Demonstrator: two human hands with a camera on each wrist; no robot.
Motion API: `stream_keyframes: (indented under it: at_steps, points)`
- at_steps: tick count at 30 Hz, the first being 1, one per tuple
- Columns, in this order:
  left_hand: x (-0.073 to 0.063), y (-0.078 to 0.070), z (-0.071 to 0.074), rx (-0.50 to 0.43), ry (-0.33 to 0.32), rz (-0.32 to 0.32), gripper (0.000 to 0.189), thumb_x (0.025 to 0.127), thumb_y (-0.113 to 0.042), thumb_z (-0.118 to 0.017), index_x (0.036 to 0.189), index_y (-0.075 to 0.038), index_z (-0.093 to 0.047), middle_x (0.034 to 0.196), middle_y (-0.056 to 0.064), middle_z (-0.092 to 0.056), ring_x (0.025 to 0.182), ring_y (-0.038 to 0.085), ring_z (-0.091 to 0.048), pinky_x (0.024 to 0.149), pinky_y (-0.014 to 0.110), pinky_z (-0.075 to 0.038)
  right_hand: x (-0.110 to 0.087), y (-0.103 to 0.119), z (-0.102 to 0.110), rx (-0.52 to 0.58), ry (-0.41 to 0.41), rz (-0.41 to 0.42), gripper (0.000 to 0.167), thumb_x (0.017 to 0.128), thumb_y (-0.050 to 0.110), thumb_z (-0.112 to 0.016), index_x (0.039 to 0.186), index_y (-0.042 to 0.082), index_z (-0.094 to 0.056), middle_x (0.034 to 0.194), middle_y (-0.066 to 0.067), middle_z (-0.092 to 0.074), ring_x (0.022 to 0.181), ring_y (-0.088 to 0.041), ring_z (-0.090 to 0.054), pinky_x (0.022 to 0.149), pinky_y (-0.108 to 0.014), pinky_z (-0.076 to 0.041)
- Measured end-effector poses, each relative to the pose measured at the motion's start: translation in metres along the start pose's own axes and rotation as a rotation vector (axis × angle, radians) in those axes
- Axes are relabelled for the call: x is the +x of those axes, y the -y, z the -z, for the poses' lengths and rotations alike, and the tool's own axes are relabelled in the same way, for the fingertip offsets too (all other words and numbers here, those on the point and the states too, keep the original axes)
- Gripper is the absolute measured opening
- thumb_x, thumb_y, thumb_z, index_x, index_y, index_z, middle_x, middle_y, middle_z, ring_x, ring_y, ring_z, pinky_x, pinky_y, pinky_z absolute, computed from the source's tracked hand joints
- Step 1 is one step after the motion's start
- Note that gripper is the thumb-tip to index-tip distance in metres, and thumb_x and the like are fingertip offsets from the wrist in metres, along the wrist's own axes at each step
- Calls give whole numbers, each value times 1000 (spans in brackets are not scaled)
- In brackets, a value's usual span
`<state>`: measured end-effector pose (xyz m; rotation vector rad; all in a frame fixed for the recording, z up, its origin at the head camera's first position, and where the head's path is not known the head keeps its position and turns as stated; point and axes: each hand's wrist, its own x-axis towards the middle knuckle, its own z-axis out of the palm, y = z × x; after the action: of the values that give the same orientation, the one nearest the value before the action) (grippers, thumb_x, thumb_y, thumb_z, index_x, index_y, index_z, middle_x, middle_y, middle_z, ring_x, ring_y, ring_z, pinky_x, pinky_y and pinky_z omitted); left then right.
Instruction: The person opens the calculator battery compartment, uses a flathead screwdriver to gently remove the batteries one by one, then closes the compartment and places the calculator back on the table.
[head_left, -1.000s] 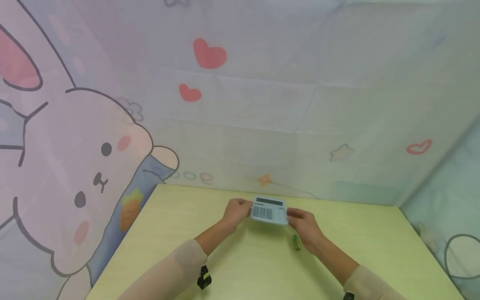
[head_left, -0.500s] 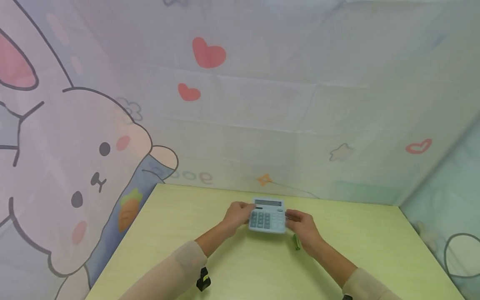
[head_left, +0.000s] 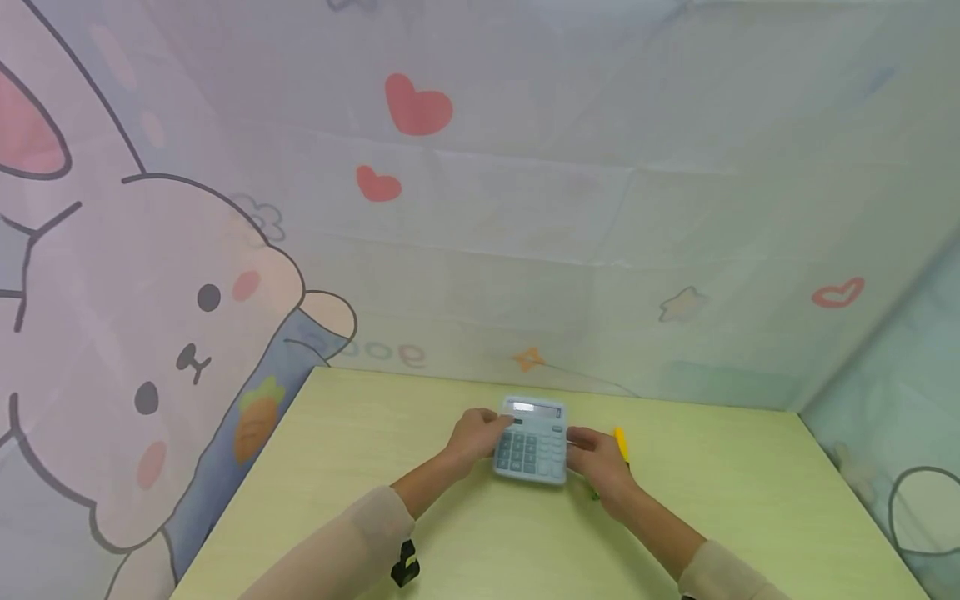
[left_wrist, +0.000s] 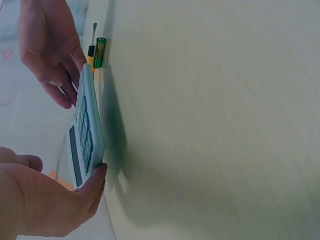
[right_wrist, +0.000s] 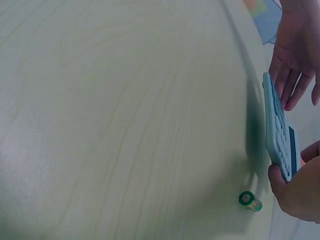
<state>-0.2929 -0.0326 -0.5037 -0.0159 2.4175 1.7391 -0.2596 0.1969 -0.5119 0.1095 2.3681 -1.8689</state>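
Note:
A pale blue calculator (head_left: 530, 442) is held just above the table, keys facing up and its display end away from me. My left hand (head_left: 474, 437) grips its left edge, with the thumb near the upper left of the face. On the opposite edge, my right hand (head_left: 600, 462) holds it with fingers and thumb. The left wrist view shows the calculator (left_wrist: 86, 125) edge-on, casting a shadow. A green battery (right_wrist: 250, 201) lies on the table close by my right hand, mostly hidden in the head view.
Beyond my right hand lies a screwdriver with a yellow handle (head_left: 622, 444), partly covered by that hand. The light yellow table (head_left: 720, 475) meets a printed cloth backdrop (head_left: 480, 250) at its rear edge. A black wrist fitting (head_left: 406, 564) hangs by the left sleeve.
The calculator has tipped so its face turns more toward me, its near edge coming closer. A digit now shows on its display. The right hand shifted slightly left, uncovering the yellow screwdriver handle.

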Motion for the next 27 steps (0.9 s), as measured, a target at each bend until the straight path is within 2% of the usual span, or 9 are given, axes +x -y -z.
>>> stream_keyframes:
  at_steps: [5,13,23,27]
  points:
    - [-2,4,-1,54,8,-19,62,104,-35,-65,142,13,-56,140,27,-62,118,35,-66,92,46,-58,-1,-4,-6,-33,-14,-6,53,99,-2,-57,150,-10,-50,150,-29,-55,136,-41,-55,110,-51,-49]
    - [-5,8,-2,90,7,-32,57,105,-33,-64,140,12,-58,133,24,-66,116,33,-66,91,45,-58,-2,-13,-11,-84,-29,10,52,98,0,-58,149,-9,-52,149,-28,-56,136,-41,-56,110,-51,-49]
    - [-8,12,-4,113,0,-9,59,106,-33,-61,142,13,-55,140,27,-61,129,41,-60,103,53,-53,-8,-16,-16,-56,-22,5,53,98,1,-58,150,-10,-51,150,-29,-55,138,-43,-54,110,-51,-48]
    - [-10,14,-4,132,6,-18,60,105,-33,-62,143,14,-54,141,28,-60,126,40,-61,103,53,-52,-10,-15,-18,-48,-21,4,53,99,2,-58,150,-11,-50,151,-29,-54,139,-44,-53,113,-53,-45]
